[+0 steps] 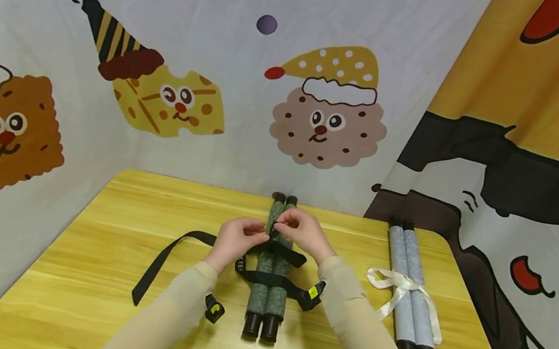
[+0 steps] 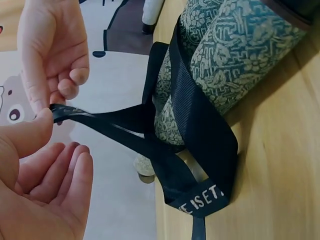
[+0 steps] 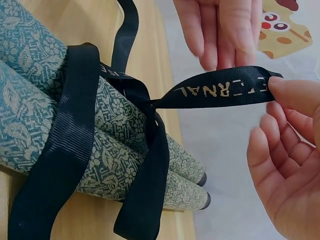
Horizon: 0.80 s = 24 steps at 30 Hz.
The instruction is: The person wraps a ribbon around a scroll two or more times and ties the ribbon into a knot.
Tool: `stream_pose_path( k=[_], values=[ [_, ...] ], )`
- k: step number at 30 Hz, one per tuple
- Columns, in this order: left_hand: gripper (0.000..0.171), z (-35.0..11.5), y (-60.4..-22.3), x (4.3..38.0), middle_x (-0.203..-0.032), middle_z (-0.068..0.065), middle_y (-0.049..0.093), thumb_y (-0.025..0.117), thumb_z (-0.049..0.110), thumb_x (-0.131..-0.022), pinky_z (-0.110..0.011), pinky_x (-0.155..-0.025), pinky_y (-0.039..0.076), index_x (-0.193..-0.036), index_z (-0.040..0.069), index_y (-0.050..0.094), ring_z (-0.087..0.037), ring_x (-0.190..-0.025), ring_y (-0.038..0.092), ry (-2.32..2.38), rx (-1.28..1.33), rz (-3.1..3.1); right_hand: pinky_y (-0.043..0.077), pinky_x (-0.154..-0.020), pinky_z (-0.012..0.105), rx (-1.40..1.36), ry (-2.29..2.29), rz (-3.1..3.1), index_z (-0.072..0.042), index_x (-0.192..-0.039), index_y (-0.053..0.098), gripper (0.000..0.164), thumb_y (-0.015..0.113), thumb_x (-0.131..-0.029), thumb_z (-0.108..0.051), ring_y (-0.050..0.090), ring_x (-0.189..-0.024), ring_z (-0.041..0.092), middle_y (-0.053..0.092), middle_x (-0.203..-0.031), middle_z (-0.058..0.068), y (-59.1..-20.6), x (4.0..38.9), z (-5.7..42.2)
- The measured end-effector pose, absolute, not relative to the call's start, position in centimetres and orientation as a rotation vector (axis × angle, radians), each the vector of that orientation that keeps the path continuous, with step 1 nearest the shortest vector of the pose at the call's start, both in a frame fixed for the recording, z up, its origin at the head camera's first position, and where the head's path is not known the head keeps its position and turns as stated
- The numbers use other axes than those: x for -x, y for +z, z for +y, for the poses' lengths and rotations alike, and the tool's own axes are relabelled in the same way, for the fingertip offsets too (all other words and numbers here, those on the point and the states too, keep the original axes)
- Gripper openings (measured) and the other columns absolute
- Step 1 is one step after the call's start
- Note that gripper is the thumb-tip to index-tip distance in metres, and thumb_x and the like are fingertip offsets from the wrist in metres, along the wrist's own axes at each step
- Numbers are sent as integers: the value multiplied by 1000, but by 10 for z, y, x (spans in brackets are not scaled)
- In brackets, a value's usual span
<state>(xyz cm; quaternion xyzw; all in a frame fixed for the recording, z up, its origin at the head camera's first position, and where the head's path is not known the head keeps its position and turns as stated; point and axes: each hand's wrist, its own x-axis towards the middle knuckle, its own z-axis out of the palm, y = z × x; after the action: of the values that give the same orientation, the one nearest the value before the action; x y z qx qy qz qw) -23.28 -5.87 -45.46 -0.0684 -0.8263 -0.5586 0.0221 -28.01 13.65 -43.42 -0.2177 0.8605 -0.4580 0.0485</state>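
Two dark green patterned scrolls (image 1: 258, 302) lie side by side on the table, dark caps on their ends. A black ribbon (image 3: 220, 90) with pale lettering crosses them and is knotted on top. My right hand (image 1: 305, 233) pinches the ribbon between thumb and finger, and a folded loop stretches from the knot to its fingertips. Opposite, my left hand (image 1: 236, 240) hovers close at the loop, thumb and fingers apart; in the left wrist view its thumb overlaps the ribbon's held end. One long ribbon tail (image 1: 156, 271) runs left across the tabletop, and a shorter one lies right.
To the right lie two pale blue-grey scrolls (image 1: 406, 297) tied with a white ribbon bow (image 1: 401, 281). The wooden table (image 1: 89, 266) meets a cartoon-printed cloth (image 1: 191, 165) at its back. Small black devices with yellow marks sit at both wrists.
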Motion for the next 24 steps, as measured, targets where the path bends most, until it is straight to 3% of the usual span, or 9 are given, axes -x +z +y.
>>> stream_pose_path(
  k=[5, 11, 18, 24],
  values=[
    [28, -53, -456, 238, -110, -8, 72, 75, 18, -91, -40, -84, 55, -117, 6, 73, -25, -102, 67, -1733, 235, -2559, 50, -67, 33, 707, -1369, 2629, -11, -100, 70, 8, 68, -96, -17, 57, -75, 20, 63, -91, 1, -435, 279, 134],
    [17, -52, -457, 241, -100, -7, 74, 73, 16, -92, -38, -76, 57, -105, 6, 77, -22, -89, 69, -1731, 178, -2552, 50, -74, 36, 731, -1393, 2586, -14, -102, 70, 7, 68, -97, -19, 59, -81, 18, 64, -94, 0, -441, 279, 136],
    [20, -56, -464, 244, -102, -12, 73, 74, 13, -91, -39, -76, 58, -108, 3, 76, -25, -86, 72, -1832, 77, -2485, 52, -76, 37, 727, -1410, 2554, -6, -114, 70, 23, 66, -98, -22, 61, -86, 18, 67, -98, 0, -453, 268, 157],
    [23, -57, -465, 245, -102, -16, 73, 74, 11, -90, -37, -75, 58, -109, -1, 74, -27, -85, 72, -1847, 50, -2446, 52, -74, 34, 762, -1180, 2638, -8, -106, 72, 18, 68, -96, -22, 61, -81, 12, 68, -92, -6, -471, 249, 181]
  ],
)
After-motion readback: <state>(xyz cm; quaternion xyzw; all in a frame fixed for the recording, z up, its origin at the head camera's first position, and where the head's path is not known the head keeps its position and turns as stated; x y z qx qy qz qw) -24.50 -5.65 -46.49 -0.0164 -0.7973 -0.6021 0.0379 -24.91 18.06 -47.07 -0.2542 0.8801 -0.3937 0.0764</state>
